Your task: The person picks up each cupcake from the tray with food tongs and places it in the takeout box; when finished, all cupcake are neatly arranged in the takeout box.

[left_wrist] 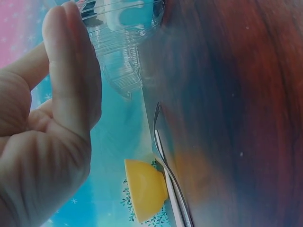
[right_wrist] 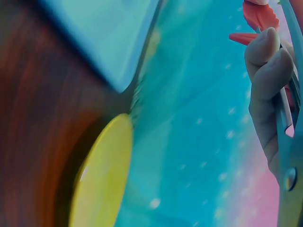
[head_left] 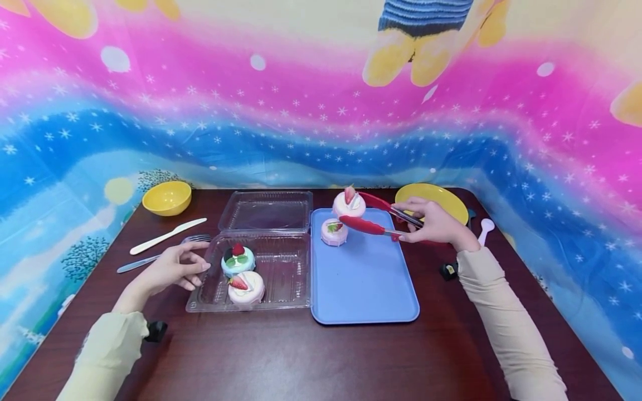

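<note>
My right hand (head_left: 435, 223) grips red-tipped metal tongs (head_left: 363, 225) over the far part of the blue tray (head_left: 358, 278). Between the tong tips is a pink-and-white toy cake with a strawberry (head_left: 346, 208). Just in front of it, a smaller pink cake with a green-and-red topping (head_left: 330, 236) sits on the tray. My left hand (head_left: 173, 267), fingers loosely bent, is at the left edge of the clear plastic container (head_left: 286, 273), whose lid lies folded back. Inside stand a light-blue cake with a red berry (head_left: 232, 269) and a white strawberry cake (head_left: 253, 292).
A yellow bowl (head_left: 167, 198) stands at the back left, near a cream knife (head_left: 168, 236). A fork (head_left: 198, 238) and another utensil (head_left: 137, 264) lie by my left hand. Behind my right hand are a yellow plate (head_left: 446, 201) and a white spoon (head_left: 485, 227).
</note>
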### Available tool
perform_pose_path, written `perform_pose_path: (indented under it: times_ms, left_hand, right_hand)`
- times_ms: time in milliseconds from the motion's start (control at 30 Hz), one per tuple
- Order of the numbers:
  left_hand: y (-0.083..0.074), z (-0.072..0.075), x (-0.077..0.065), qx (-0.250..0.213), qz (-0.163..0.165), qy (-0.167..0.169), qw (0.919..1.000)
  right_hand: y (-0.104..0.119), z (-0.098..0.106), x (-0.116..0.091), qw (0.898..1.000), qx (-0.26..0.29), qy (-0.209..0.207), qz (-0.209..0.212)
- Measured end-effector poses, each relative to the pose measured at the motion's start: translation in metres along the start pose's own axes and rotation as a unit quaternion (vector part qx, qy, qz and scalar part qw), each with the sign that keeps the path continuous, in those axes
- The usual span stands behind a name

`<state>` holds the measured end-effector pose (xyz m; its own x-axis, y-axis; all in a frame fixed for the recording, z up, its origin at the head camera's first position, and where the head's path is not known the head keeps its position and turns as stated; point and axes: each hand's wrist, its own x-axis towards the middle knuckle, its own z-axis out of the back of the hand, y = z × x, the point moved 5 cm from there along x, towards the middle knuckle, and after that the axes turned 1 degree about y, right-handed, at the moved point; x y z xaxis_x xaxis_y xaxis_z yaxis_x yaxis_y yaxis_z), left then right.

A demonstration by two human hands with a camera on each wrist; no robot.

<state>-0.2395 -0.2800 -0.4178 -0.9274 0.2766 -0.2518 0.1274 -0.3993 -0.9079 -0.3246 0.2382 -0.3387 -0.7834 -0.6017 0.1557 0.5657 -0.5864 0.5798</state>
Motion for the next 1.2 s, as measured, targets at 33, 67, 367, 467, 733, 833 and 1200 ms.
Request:
perform_pose_path:
  times_ms: [33, 67, 367, 467, 733, 833, 1200]
  left_hand:
    - [0.0, 0.0, 0.0, 0.001, 0.0, 0.0, 1.0]
    - [0.0, 0.0, 0.0, 0.002, -0.001, -0.001, 1.0]
    - [0.0, -0.001, 0.001, 0.004, -0.001, 0.0, 1.0]
    - [-0.001, -0.001, 0.001, 0.003, -0.001, -0.001, 1.0]
    - [-0.001, -0.001, 0.002, 0.003, -0.001, -0.003, 1.0]
    - [0.0, -0.001, 0.002, 0.0, -0.002, -0.001, 1.0]
    - [-0.001, -0.001, 0.001, 0.001, -0.002, -0.003, 1.0]
  right_hand:
    - [0.006, -0.001, 0.003, 1.0, 0.002, 0.001, 0.009]
    - [0.013, -0.003, 0.006, 1.0, 0.001, 0.003, 0.02]
    - [0.059, -0.025, 0.03, 0.993, -0.011, 0.043, 0.111]
    - [0.071, -0.036, 0.037, 0.99, -0.017, 0.063, 0.123]
    - [0.095, -0.07, 0.059, 0.981, -0.053, 0.113, 0.147]
    - [0.099, -0.082, 0.066, 0.978, -0.06, 0.132, 0.148]
    - [0.105, -0.104, 0.08, 0.97, -0.102, 0.183, 0.127]
